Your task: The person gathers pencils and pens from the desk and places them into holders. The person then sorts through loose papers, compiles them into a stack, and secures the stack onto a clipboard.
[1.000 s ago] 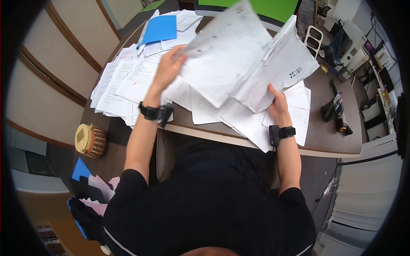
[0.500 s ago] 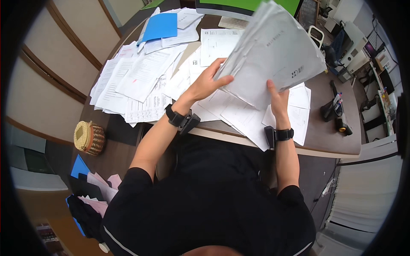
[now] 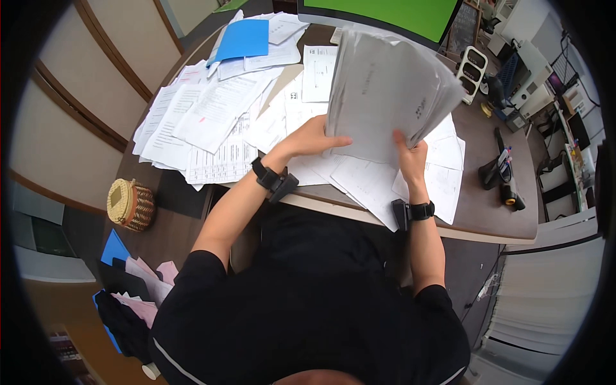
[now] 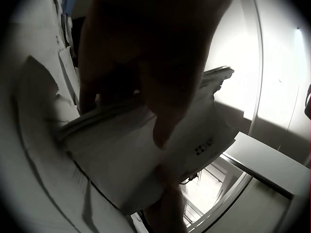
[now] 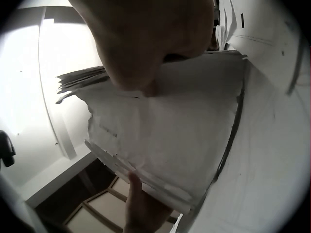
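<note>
A thick stack of white papers (image 3: 385, 96), some with worn edges and dark print in one corner, stands tilted up above the desk between both hands. My left hand (image 3: 312, 138) grips its left edge, thumb across the front and fingers behind. At the lower right, my right hand (image 3: 412, 160) holds the stack with the thumb on its front face. The left wrist view shows the left thumb pressed on the stack (image 4: 121, 160), close over loose sheets. Layered edges of the stack (image 5: 160, 116) show in the right wrist view.
Loose printed sheets (image 3: 218, 112) cover the desk's left side, with a blue folder (image 3: 244, 40) on top. A monitor (image 3: 385, 16) stands at the back. To the right are a white holder (image 3: 473, 70) and a pen cup (image 3: 494, 172). A woven basket (image 3: 131, 205) sits at left.
The left hand brought its lifted papers rightward against those in the right hand, forming one stack. Since then the stack has moved slightly left and become more upright.
</note>
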`<state>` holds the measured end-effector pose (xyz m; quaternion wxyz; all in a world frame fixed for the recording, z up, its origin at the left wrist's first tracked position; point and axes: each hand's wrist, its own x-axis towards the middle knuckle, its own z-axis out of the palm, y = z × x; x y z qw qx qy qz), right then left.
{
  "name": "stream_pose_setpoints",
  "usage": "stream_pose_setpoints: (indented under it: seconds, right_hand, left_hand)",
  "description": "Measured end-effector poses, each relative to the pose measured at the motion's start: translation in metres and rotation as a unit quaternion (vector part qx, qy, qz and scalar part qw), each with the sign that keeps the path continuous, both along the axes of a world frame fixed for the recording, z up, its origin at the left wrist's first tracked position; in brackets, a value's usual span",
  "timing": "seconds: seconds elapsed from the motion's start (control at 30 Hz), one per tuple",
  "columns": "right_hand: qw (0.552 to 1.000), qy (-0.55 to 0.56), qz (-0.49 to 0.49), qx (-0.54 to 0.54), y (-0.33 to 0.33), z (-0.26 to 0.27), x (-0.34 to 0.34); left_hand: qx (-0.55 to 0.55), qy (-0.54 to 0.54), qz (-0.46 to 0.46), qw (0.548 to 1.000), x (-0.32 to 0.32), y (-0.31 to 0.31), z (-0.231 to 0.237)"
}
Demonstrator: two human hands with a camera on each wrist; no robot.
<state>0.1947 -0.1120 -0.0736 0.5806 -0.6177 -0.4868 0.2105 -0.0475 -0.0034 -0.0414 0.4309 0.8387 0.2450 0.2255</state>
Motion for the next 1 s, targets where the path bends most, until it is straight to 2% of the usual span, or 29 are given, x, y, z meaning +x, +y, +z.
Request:
stream_pose_setpoints:
  seconds: [0.03,0.1,0.13,0.17,0.23,0.27,0.3,0.33,0.37,0.43,0.53,0.63,0.67,0.73,0.77,0.83,0.87,0.93,1.0]
  right_hand:
    - [1.0,0.001,-0.001,-0.001,0.002,-0.006,0.005]
    - [0.99,0.101,-0.037,0.089,0.002,-0.01,0.007]
    - [0.984,0.134,-0.062,0.097,0.002,-0.007,0.007]
    - [0.984,0.134,-0.061,0.1,0.005,-0.006,0.011]
    - [0.949,0.272,-0.101,0.126,0.008,-0.009,0.02]
    - [0.93,0.335,-0.102,0.111,0.005,-0.002,0.019]
    - [0.929,0.337,-0.105,0.113,0.005,-0.005,0.02]
    - [0.912,0.377,-0.093,0.132,0.006,-0.008,0.022]
    - [0.894,0.415,-0.08,0.153,0.009,-0.007,0.025]
    - [0.887,0.432,-0.06,0.152,0.01,-0.007,0.028]
    - [0.883,0.445,-0.051,0.136,0.005,-0.007,0.023]
    - [0.887,0.442,-0.042,0.131,0.008,0.0,0.02]
    - [0.886,0.445,-0.031,0.128,0.005,-0.002,0.019]
    - [0.885,0.446,-0.035,0.126,0.005,-0.005,0.019]
    - [0.885,0.447,-0.035,0.125,0.008,-0.005,0.021]
    - [0.883,0.451,-0.023,0.13,0.01,-0.004,0.023]
    - [0.88,0.456,-0.014,0.131,0.006,-0.006,0.021]
    - [0.878,0.461,-0.016,0.128,0.002,-0.003,0.017]
    - [0.878,0.461,-0.011,0.129,0.006,0.001,0.018]
  left_hand:
    - [-0.001,0.001,-0.001,1.0,-0.001,0.004,0.0]
    - [-0.063,-0.051,0.034,0.996,-0.001,0.024,0.003]
    - [-0.137,-0.066,0.033,0.988,-0.003,0.043,0.0]
    - [-0.111,-0.014,0.123,0.986,-0.004,0.055,0.0]
    - [0.035,0.094,0.225,0.969,-0.008,0.086,-0.015]
    - [0.036,0.097,0.223,0.969,-0.009,0.096,-0.024]
    - [0.085,0.141,0.238,0.957,-0.01,0.103,-0.029]
    - [0.135,0.181,0.252,0.941,-0.007,0.11,-0.035]
    - [0.139,0.179,0.25,0.941,-0.002,0.113,-0.035]
    - [0.188,0.191,0.279,0.922,0.006,0.113,-0.043]
    - [0.179,0.187,0.29,0.921,0.015,0.113,-0.042]
    - [0.238,0.161,0.266,0.92,0.016,0.127,-0.056]
    - [0.237,0.162,0.264,0.921,0.015,0.131,-0.062]
    - [0.171,0.091,0.248,0.949,0.016,0.143,-0.068]
    - [0.173,0.089,0.249,0.949,0.016,0.144,-0.065]
    - [0.127,-0.007,0.264,0.956,0.012,0.141,-0.066]
    - [0.125,-0.003,0.262,0.957,0.007,0.132,-0.061]
    - [-0.04,-0.059,0.275,0.959,-0.005,0.115,-0.037]
    - [-0.034,-0.053,0.274,0.96,-0.017,0.117,-0.034]
